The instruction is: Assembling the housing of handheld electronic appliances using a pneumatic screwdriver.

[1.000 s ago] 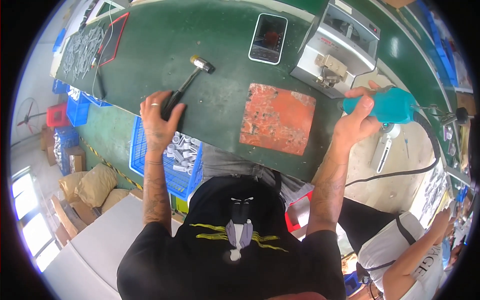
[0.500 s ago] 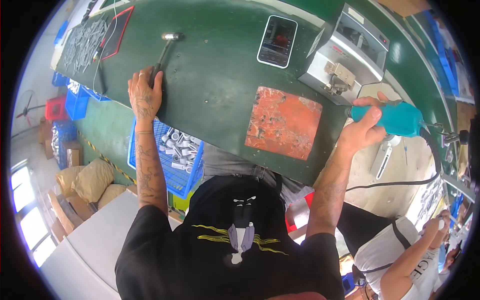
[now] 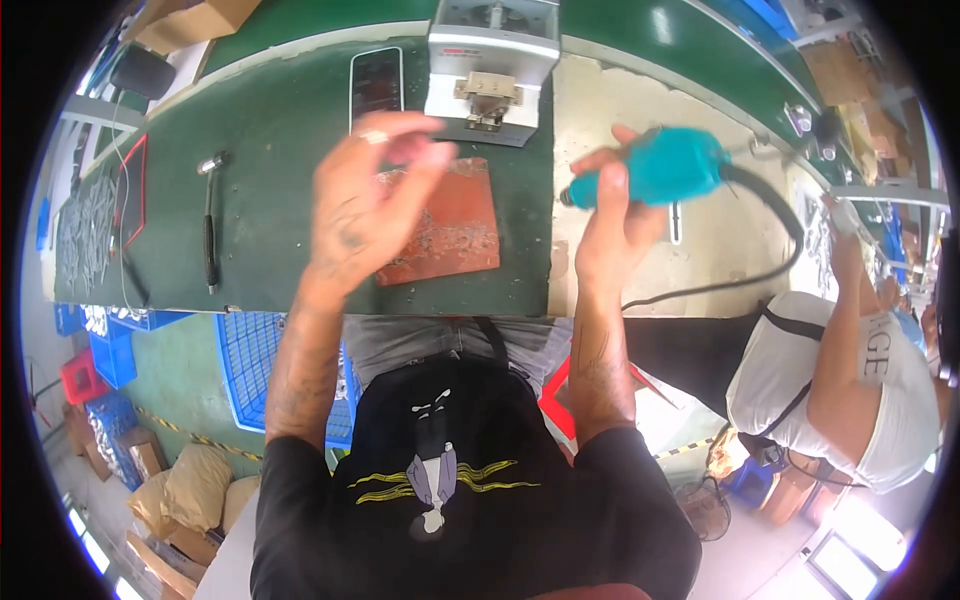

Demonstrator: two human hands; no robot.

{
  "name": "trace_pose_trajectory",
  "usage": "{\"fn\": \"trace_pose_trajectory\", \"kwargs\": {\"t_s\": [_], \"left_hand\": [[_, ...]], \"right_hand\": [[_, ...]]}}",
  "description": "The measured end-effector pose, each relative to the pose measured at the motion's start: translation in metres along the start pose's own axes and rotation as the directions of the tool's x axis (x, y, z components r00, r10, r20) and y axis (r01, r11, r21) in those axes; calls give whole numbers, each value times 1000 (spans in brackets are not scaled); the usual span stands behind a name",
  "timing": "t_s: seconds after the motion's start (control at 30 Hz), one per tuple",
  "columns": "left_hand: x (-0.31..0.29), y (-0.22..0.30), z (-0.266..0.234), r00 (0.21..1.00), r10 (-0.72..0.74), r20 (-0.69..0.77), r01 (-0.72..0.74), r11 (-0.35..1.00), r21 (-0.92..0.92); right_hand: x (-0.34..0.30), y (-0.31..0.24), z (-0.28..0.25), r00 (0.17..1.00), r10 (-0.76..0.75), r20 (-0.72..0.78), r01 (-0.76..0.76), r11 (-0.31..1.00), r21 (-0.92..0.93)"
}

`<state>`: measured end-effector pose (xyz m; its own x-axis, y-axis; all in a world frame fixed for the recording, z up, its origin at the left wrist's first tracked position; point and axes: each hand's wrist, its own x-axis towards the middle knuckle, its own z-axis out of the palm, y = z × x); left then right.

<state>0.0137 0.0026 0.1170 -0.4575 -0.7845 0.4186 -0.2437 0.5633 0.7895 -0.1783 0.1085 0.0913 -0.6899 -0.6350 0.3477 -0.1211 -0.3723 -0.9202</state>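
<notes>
My right hand [image 3: 612, 235] is wrapped round a teal corded power tool [image 3: 678, 165], held above the pale board at the right of the bench. Its narrow dark tip points left, and a thick black cable [image 3: 785, 215] loops down from its other end. Over the orange-red worn plate [image 3: 462, 225] hovers my left hand [image 3: 355, 215], smeared by motion, its thumb and fingers apart and nothing visible in them. A hammer [image 3: 210, 215] with a dark grip lies on the green bench to the left.
Behind the plate stands a grey metal machine [image 3: 490, 60] with a clamp-like fixture, beside a phone [image 3: 377, 80]. Grey small parts [image 3: 85, 235] are heaped at the far left. A blue basket [image 3: 245, 370] sits below the bench edge. Another person [image 3: 820, 385] is at the right.
My left hand has let go of the hammer and moved right, over the plate. My right hand still holds the power tool. The whole view has turned rightward.
</notes>
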Motion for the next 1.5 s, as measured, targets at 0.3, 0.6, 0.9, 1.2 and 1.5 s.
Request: {"fn": "trace_pose_trajectory", "kwargs": {"t_s": [0.3, 0.6, 0.9, 1.2, 1.5], "left_hand": [[52, 47, 221, 848, 35, 528, -132, 980, 147], [48, 45, 257, 827, -167, 536, -18, 947, 321], [-6, 19, 106, 922, 222, 319, -274, 953, 130], [-47, -39, 34, 939, 230, 256, -301, 909, 289], [-47, -53, 31, 926, 341, 161, -370, 903, 217]], "right_hand": [[-57, -46, -75, 988, -28, -153, 7, 990, -139], [-67, -60, -93, 979, -37, -201, -6, 979, -206], [-59, -46, -68, 996, -56, -76, 41, 982, -182], [3, -40, 10, 981, -23, 190, -31, 961, 275], [3, -28, 78, 973, 28, 228, -37, 999, 33]]}}
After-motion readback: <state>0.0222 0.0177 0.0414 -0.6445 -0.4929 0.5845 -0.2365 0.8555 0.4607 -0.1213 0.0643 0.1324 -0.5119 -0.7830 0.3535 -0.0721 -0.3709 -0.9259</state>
